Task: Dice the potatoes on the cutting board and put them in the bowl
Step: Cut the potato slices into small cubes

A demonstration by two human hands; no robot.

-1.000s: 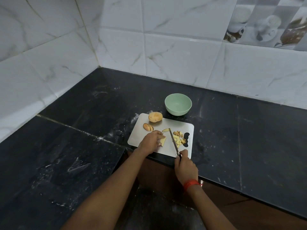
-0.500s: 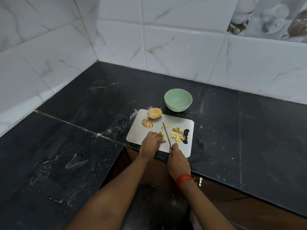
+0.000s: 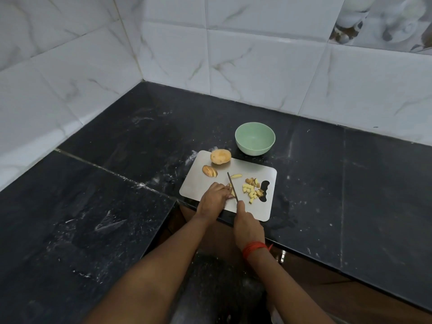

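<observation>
White marble tiles behind dark tabletop (image 3: 327, 183). Left hand (image 3: 214, 198) pins a potato piece (image 3: 231, 192) on cutting board (image 3: 201, 185); right hand (image 3: 246, 226), grip closed around knife (image 3: 232, 186). Diced pile (image 3: 252, 190) waits; bowl (image 3: 255, 138) empty. Advice: curl fingertips back, slice evenly.

You face a black stone table (image 3: 117, 230) set in a corner, white marbled wall tiles (image 3: 257, 66) on the left and far sides, decorated tiles (image 3: 385, 19) far right.

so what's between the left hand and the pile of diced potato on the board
In the head view, the knife blade stands between the left hand and the diced pile, with bare cutting board beyond it.
</observation>
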